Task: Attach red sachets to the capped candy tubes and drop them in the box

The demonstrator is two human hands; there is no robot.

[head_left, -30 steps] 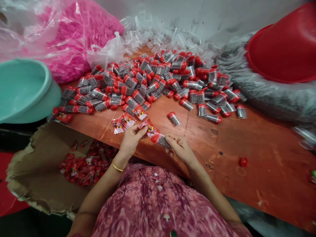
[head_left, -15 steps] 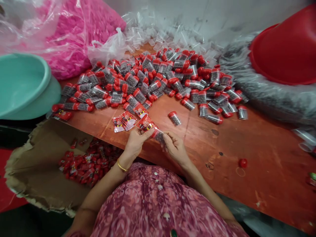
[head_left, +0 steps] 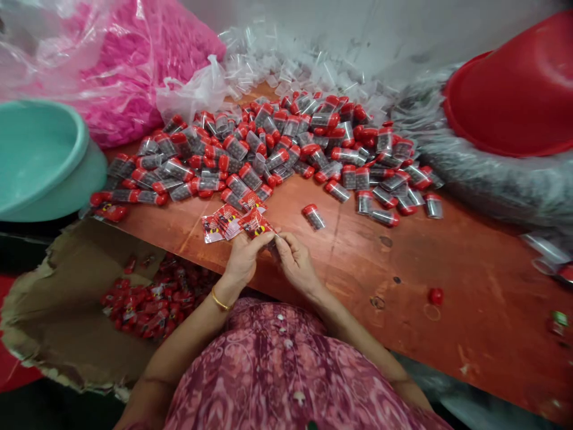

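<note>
A red printed packet [head_left: 256, 223] is pinched in my left hand [head_left: 242, 258], thumb on top. My right hand [head_left: 294, 260] is closed at the packet's near end, its thumb almost touching the left thumb. Between the hands shows a dark bit of a small clear jar [head_left: 272, 246]; most of it is hidden by fingers and packet. Several flat red packets [head_left: 221, 223] lie on the table just beyond my left hand. A lone red-capped jar with dark contents [head_left: 313, 217] rests beyond my right hand.
A heap of red-capped jars [head_left: 237, 147] spreads across the wooden table [head_left: 358, 263]. Clear empty tubes [head_left: 304, 68] lie behind it. A teal basin [head_left: 40, 161] and a pink-filled bag [head_left: 125, 71] stand left, a red tub [head_left: 514, 89] right. Below left, a carton [head_left: 58, 304] holds red packs.
My right hand has moved left, up against the left hand. The dark jar that showed between them is now mostly covered. The view has shifted slightly.
</note>
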